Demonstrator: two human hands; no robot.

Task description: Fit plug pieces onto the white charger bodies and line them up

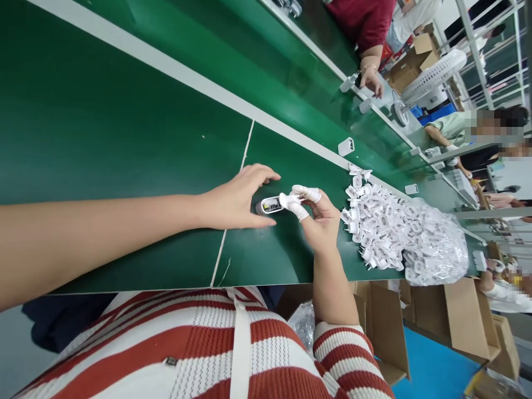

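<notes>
My left hand (236, 198) curls over a small white charger housing (269, 206) that lies on the green belt (124, 127), thumb and fingers around it. My right hand (318, 217), with white finger cots on thumb and fingers, pinches a small white piece against the open end of that housing. A heap of white plug parts (382, 227) lies just right of my right hand, spilling from a clear plastic bag (440, 246).
A single white housing (346, 146) sits further along the belt. Another person in a dark red top has a hand (371, 79) at the belt's far edge; others sit beyond. Cardboard boxes (465, 316) stand below the belt on my right. A white fan (432, 75) stands behind.
</notes>
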